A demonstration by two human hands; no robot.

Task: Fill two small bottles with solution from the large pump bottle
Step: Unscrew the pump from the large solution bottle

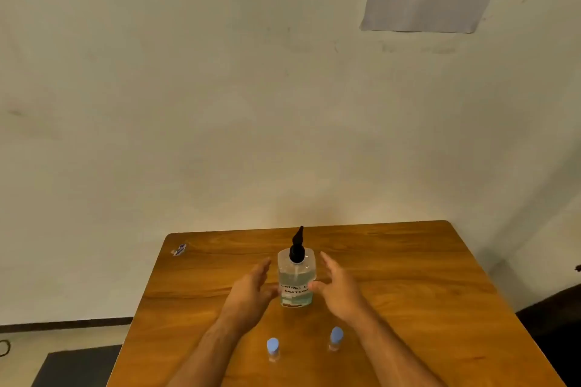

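Both my hands, left hand [251,287] and right hand [338,284], flank the pump bottle [296,280], fingers spread; two small bottles [273,349] stand nearer me between my forearms.

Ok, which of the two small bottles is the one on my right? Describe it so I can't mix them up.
On the wooden table, find the large pump bottle between the open hands. Nearer the person stand two small blue-capped bottles; yours is the small bottle beside the right forearm, set a little farther back than its twin.
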